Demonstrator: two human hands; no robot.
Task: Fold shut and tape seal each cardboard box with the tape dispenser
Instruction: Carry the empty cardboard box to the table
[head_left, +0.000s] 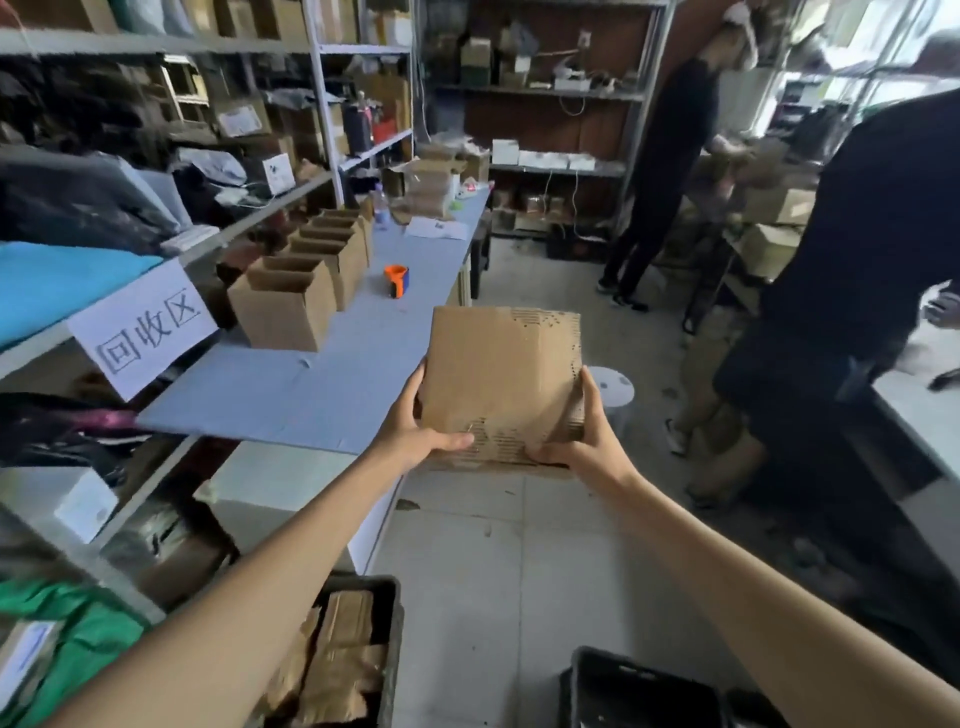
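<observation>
Left hand (422, 434) and right hand (584, 441) grip a torn-faced brown cardboard box (501, 364).

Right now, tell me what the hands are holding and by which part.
Both hold one cardboard box: the left hand grips its lower left edge, the right hand its lower right edge, thumbs on the torn near face.
</observation>
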